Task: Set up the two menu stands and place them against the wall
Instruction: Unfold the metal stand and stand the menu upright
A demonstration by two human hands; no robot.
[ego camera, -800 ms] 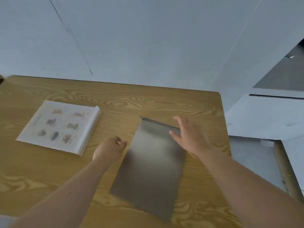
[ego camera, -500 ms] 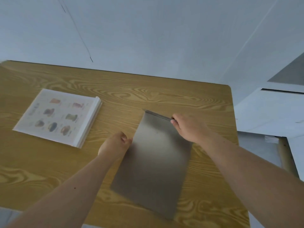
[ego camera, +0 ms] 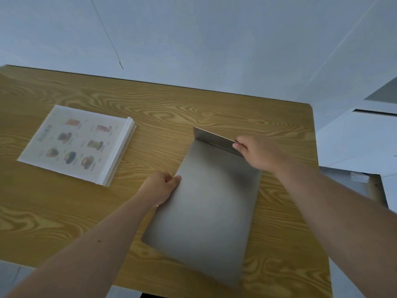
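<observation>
Fingertips [ego camera: 236, 145] of our right hand [ego camera: 256, 152] pinch the grey stand's [ego camera: 206, 203] hinged flap [ego camera: 214, 139], half raised. Left hand [ego camera: 160, 187], fingers curled, grips its left edge; we judge steadying there lets the flap open cleanly.

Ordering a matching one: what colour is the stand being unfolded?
Plain matte grey stand, unpatterned; head view.

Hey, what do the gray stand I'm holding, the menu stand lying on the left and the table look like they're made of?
Gray stand: probably brushed metal; thin, matte gray sheen, crisp folded flap.
Menu stand: likely clear acrylic over printed paper; pale glossy layered edge.
Table: wood-grain surface, perhaps laminate; bold swirling grain.
</observation>
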